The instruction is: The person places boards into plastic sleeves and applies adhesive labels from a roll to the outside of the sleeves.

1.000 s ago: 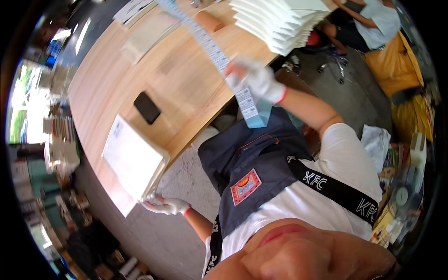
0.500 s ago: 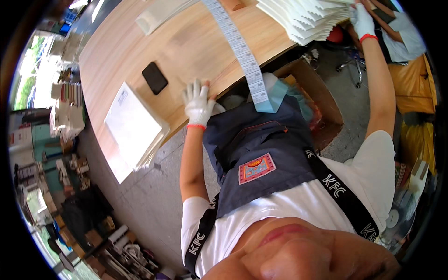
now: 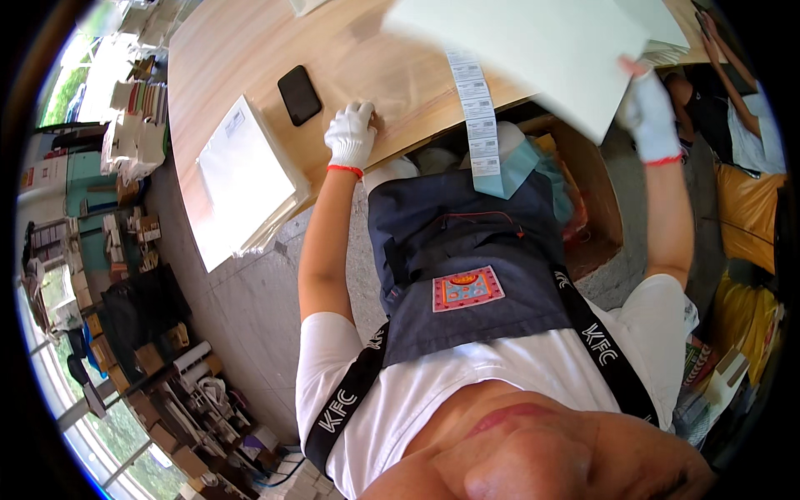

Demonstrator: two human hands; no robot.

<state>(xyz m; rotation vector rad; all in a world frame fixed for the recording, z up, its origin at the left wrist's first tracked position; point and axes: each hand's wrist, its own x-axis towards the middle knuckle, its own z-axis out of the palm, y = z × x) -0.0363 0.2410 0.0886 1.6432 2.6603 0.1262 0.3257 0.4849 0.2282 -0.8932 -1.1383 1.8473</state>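
Observation:
My right hand (image 3: 652, 115), in a white glove with a red cuff, grips the edge of a large white sheet (image 3: 533, 54) and holds it over the table's near edge; both are blurred. Behind it the white stack (image 3: 667, 32) shows only in part. My left hand (image 3: 350, 137), gloved the same way, rests at the edge of the wooden table (image 3: 250, 50) with curled fingers. A faint clear film seems to lie beside those fingers; whether they pinch it is unclear. Left of that hand lies a black phone (image 3: 299, 95).
A strip of printed labels (image 3: 479, 117) hangs over the table edge onto my dark apron (image 3: 467, 237). White stacked items in clear wrap (image 3: 250, 171) lie at the table's left. Below the edge stands a cardboard box (image 3: 604, 204). Another person (image 3: 729, 117) and yellow sacks (image 3: 746, 212) are at right.
My right hand has come nearer from the far-right stack, bringing a white sheet left over the table. My left hand's spread fingers have curled. The whole view has shifted a little.

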